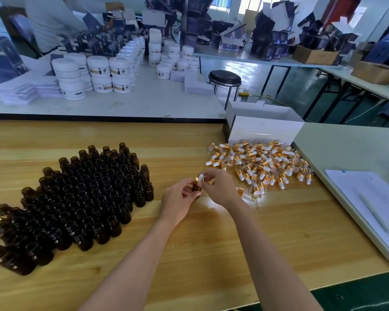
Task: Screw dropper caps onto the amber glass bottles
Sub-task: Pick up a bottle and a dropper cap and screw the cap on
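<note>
Left hand [179, 199] is gripping an amber bottle [197, 188] at frame centre; right hand [218, 187] is pinching the dropper cap [200, 178] sitting on its neck, above the wooden table [189, 254].

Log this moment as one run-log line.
step: capping | left hand: holds amber bottle | right hand: pinches dropper cap on its neck | uncapped bottles left, loose caps right

Your view is bright, daylight from the rear windows [254, 5]; glare on the wooden counter [211, 221] and green floor [234, 63]; edges bow, wide-angle; far boxes [270, 48] soft, slightly blurred.
</note>
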